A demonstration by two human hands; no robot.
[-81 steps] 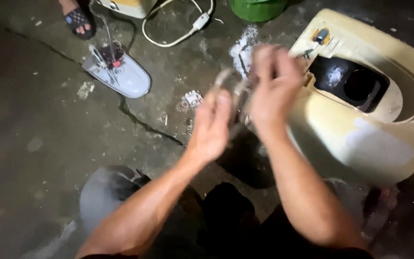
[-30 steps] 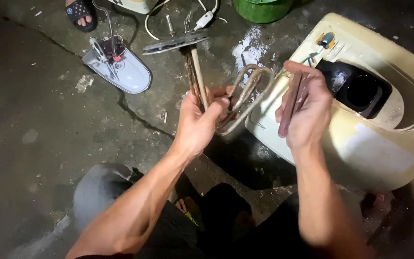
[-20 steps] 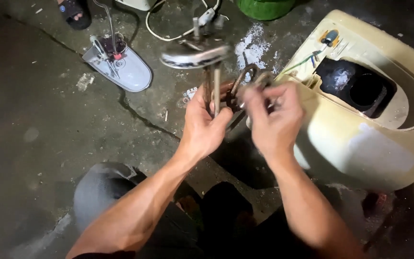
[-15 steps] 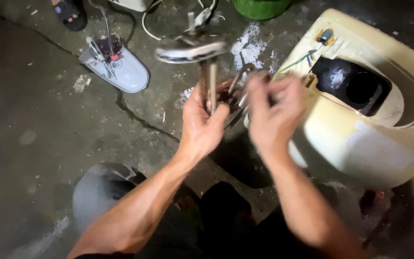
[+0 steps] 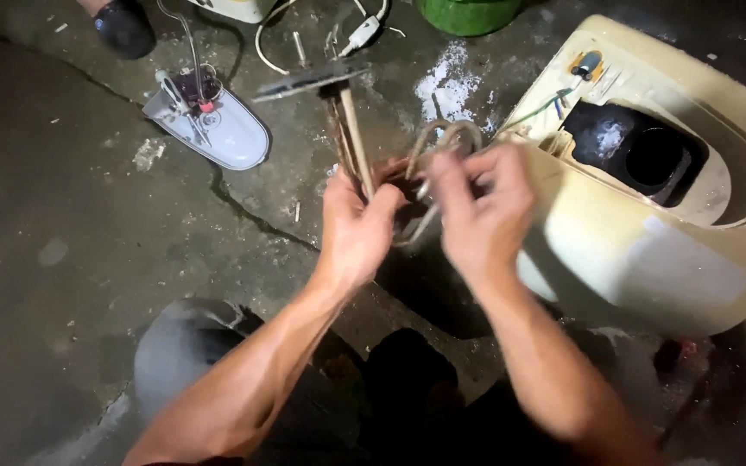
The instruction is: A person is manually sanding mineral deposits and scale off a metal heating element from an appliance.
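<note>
Cracked, stained concrete floor (image 5: pixel 62 259) is lying under everything, dusty and dark, with the person crouching over it. At the middle of the view, the left hand (image 5: pixel 356 233) is clenching the straight rods of a heating element (image 5: pixel 364 164), gripping them low down so that the flat metal flange (image 5: pixel 308 79) is standing uppermost, tilted away from the person. Just beside it, the right hand (image 5: pixel 481 207) is pinching the looped copper-coloured tube (image 5: pixel 446 142) of the same element between fingers and thumb; it is blurred, so exactly how it is closing cannot be told.

Judging by its look, the heating element is being handled as a stiff, fairly heavy metal piece, crusted and rough rather than slippery. The thin rods could bend if levered, so the sound hold seems to be near where rods and loop meet, or at the flange.

Right of the heating element, a cream-coloured water heater casing (image 5: pixel 649 250) is lying open, its dark round opening (image 5: pixel 649 155) facing up. Left of the element, a white plastic cover (image 5: pixel 213 125) with wires is resting on the floor. Beyond it a white cable (image 5: pixel 269 39), a green container (image 5: pixel 468 13) and another person's sandalled foot (image 5: pixel 123 26) are showing.
</note>
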